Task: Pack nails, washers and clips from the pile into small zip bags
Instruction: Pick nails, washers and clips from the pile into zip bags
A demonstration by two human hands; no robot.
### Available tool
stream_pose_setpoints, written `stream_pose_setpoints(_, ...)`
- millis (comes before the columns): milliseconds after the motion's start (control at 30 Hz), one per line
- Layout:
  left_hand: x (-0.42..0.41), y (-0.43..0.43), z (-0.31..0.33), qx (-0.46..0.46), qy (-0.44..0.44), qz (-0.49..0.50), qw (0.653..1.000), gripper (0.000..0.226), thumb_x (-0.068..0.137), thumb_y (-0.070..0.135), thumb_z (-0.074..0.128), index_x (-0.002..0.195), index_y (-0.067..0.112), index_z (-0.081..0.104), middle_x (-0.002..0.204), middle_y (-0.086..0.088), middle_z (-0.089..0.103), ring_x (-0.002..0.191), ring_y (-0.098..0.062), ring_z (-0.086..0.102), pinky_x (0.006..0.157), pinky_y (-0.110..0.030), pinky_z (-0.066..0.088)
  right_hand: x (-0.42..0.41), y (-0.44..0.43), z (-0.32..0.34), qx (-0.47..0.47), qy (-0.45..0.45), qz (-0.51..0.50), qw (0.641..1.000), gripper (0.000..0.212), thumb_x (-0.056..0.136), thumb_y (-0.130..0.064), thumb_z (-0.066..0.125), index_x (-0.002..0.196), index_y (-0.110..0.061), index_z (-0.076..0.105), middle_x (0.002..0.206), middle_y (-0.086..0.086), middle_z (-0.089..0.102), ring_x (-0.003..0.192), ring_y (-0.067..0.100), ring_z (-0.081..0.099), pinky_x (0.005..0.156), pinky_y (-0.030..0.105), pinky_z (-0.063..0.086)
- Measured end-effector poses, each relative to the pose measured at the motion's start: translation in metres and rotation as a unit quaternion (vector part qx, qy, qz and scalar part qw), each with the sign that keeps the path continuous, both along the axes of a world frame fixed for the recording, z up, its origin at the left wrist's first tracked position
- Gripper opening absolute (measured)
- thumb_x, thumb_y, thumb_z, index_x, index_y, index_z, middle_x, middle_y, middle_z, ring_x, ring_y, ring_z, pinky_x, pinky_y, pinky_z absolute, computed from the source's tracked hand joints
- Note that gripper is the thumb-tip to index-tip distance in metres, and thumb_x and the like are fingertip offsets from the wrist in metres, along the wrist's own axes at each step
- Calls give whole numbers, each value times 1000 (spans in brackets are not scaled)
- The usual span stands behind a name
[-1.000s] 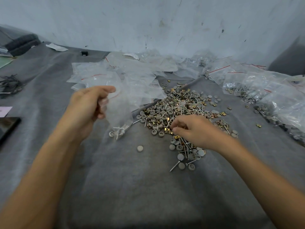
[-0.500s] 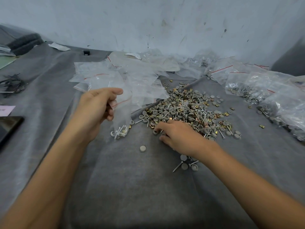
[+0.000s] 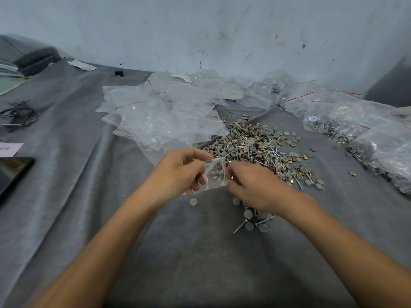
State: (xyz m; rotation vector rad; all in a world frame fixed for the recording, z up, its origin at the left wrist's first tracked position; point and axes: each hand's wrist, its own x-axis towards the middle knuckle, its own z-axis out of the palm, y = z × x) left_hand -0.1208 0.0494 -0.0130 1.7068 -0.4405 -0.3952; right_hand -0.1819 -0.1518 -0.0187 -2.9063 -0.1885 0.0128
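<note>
We counted 1 left hand (image 3: 178, 172) | 1 right hand (image 3: 255, 187) | 1 held bag (image 3: 216, 174) | 1 pile (image 3: 255, 145), pieces past counting | 1 stray washer (image 3: 193, 201) | 1 tablet (image 3: 13, 172) | 1 pink slip (image 3: 10, 148)

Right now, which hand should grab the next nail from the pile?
Right. The pile lies just past the right hand, on its side, so it probably needs only a short reach. The left hand is holding the little bag.

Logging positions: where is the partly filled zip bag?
Head view, centre: left hand grips the zip bag, right hand at its right edge, nearer than the pile.
</note>
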Motion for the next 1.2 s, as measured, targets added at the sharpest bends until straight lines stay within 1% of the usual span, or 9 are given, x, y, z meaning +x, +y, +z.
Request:
stream_pose_setpoints(200, -1, -3, -2, 11, -5, 2, 1000, 31, 93, -3, 51, 102, 19, 70, 61, -2, 70, 47, -8, 56, 42, -21, 46, -11, -7, 52, 177, -88, -27, 980, 3, 98, -38, 57, 100, -37, 58, 76, -10, 62, 62, 2, 52, 53, 16, 40)
stream_pose_setpoints(400, 0, 0, 2, -37, 24, 25, 999, 30, 92, -4, 49, 103, 14, 71, 61, -4, 68, 47, -11, 56, 41, -21, 44, -5, 19, 61, 90, -78, 23, 993, 23, 94, -35, 65, 116, -35, 66, 92, -13, 62, 76, -9, 52, 66, 12, 35)
stream_pose_setpoints(500, 0, 2, 3, -54, 34, 35, 997, 28, 93, -2, 51, 103, 14, 71, 62, -5, 68, 47, -12, 56, 41, -21, 44, -4, 21, 57, 145, -67, 29, 987, 25, 93, -40, 70, 117, -39, 64, 94, -16, 65, 77, -12, 56, 63, 8, 39)
stream_pose_setpoints(600, 3, 6, 4, -61, 35, 51, 996, 27, 93, -2, 51, 105, 12, 71, 64, -7, 69, 48, -12, 55, 42, -21, 44, -6, 8, 56, 192, -74, 1, 979, 10, 92, -37, 71, 101, -34, 67, 87, -16, 67, 76, -4, 61, 63, 11, 43)
stream_pose_setpoints(667, 5, 7, 5, -70, 35, 60, 995, 27, 93, -3, 51, 106, 10, 71, 65, -6, 69, 48, -12, 55, 42, -21, 44, -8, -7, 55, 147, -58, -18, 987, 4, 92, -32, 72, 91, -32, 68, 81, -15, 68, 75, -1, 62, 67, 19, 47)
stream_pose_setpoints(733, 5, 7, 6, -77, 35, 65, 994, 26, 94, -3, 52, 107, 8, 71, 65, -6, 68, 49, -12, 54, 42, -21, 43, -12, -15, 49, 65, 24, -15, 997, 3, 92, -34, 71, 91, -33, 69, 81, -17, 67, 77, -2, 63, 69, 23, 48)
stream_pose_setpoints(833, 4, 6, 7, -76, 34, 65, 994, 25, 94, -2, 52, 107, 8, 71, 64, -5, 68, 49, -13, 53, 42, -21, 43, -17, -13, 26, -43, 111, 12, 993, 14, 92, -41, 69, 104, -33, 67, 100, -16, 62, 93, 7, 59, 80, 31, 49)
stream_pose_setpoints(967, 2, 7, 6, -72, 35, 65, 995, 26, 94, -3, 51, 106, 10, 71, 64, -5, 68, 49, -12, 53, 43, -21, 44, -18, -10, 3, -68, 108, 11, 992, 25, 94, -41, 67, 116, -31, 62, 107, -9, 46, 98, 15, 51, 74, 31, 35)
stream_pose_setpoints(1200, 4, 7, 6, -77, 38, 70, 994, 27, 93, -4, 51, 105, 9, 71, 63, -5, 68, 48, -13, 53, 42, -21, 43, -17, -8, -3, -102, 59, 21, 993, 17, 99, -27, 57, 115, -25, 61, 104, -3, 48, 102, 25, 57, 72, 33, 34)
